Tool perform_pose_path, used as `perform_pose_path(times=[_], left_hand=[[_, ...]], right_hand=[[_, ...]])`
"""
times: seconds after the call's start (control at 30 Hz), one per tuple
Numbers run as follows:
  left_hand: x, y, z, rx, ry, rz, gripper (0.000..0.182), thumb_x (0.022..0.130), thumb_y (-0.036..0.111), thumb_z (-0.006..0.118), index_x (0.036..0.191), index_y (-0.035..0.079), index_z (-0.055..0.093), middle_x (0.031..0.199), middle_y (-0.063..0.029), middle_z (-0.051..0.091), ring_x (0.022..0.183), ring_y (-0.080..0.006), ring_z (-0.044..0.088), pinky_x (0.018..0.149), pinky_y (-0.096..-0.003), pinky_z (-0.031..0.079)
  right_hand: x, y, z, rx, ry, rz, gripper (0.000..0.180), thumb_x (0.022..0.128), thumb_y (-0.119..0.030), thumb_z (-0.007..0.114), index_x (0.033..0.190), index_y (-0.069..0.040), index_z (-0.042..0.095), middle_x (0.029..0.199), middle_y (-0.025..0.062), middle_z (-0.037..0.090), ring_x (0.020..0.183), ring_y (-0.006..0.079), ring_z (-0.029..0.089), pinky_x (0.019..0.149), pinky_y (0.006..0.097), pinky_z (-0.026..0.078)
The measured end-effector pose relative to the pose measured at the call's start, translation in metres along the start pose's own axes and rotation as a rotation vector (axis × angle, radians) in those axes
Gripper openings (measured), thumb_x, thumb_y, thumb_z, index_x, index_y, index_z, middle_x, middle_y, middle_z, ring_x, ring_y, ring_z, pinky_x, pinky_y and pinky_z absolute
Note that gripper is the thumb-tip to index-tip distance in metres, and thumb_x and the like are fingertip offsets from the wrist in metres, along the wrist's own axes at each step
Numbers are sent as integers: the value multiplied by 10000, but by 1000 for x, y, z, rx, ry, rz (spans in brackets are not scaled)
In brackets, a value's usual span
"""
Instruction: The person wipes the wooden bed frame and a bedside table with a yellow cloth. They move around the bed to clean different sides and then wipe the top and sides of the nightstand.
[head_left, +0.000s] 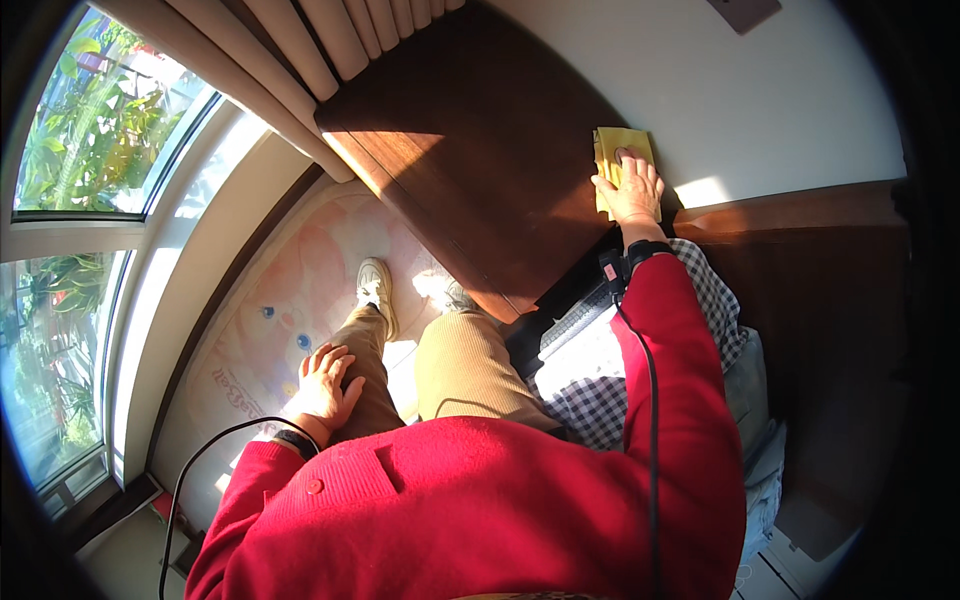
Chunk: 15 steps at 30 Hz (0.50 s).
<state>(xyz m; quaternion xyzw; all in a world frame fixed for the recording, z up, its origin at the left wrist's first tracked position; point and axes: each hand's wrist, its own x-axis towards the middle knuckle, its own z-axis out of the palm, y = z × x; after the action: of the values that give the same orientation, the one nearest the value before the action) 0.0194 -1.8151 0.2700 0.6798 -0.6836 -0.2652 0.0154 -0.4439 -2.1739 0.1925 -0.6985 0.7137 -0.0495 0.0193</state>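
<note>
My right hand (634, 189) lies on a folded yellow cloth (609, 154) at the right edge of a dark brown wooden tabletop (480, 142), beside the white wall. Its fingers are spread over the cloth and press it flat rather than grip it. Sunlight falls across part of the wood. My left hand (328, 384) rests on the thigh of my brown corduroy trousers (465, 367), holding nothing. Both wrists wear black bands, and a black cable runs along each arm.
A keyboard (577, 319) and checkered fabric (592, 409) lie right of my legs, by a dark wooden panel (817, 300). Beige curtains (247, 67) and a window frame (172, 195) stand left. A patterned mat (277, 300) covers the floor around my shoes.
</note>
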Motion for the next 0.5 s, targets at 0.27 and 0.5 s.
perform_pose_path(times=[0.27,0.5], left_hand=[[6,2,-9,-31,-27,-15,445,812,313,659,1158,35,630,1303,-134,577,1302,-345,439,1094,-479,309],[13,5,-7,-44,16,18,418,790,292,668,1123,40,636,1269,-129,595,1274,-344,463,1060,-483,334]], right_hand=[[-1,-20,16,171,254,-110,329,805,-275,689,1115,-178,637,1179,83,563,1112,348,521,939,479,447],[-134,-87,8,446,30,-540,202,797,-137,648,998,-159,636,1005,46,565,963,304,567,835,451,468]])
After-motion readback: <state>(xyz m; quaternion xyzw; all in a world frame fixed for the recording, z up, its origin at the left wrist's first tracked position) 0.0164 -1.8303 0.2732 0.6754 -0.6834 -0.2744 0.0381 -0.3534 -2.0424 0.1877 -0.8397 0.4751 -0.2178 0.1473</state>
